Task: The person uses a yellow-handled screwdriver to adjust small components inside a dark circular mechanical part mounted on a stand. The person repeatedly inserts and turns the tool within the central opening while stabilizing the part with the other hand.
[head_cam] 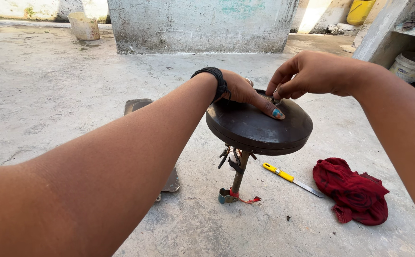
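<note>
Left forearm, nearest the camera, is seen reaching in from the lower left, a black band [215, 82] worn at the wrist. Far left, at the back: a pale bucket [84, 25] is set on the concrete floor [41, 90]. A flat metal blade [137, 104] is partly hidden behind the forearm. Left hand [244, 91] is laid flat on the dark round fan motor housing [259, 126], fingers spread, thumb stretched across the top, nothing gripped. The housing is held upright on its rod [239, 174], wires hanging beneath, its foot resting on the floor. Right hand [307, 74] is placed at the housing's top centre, fingertips pinched together on a small part that cannot be made out. On the floor to the right: a yellow-handled knife [291, 179], then a crumpled red cloth [352, 191]. Far right: a white bucket [412, 65] under a ledge
</note>
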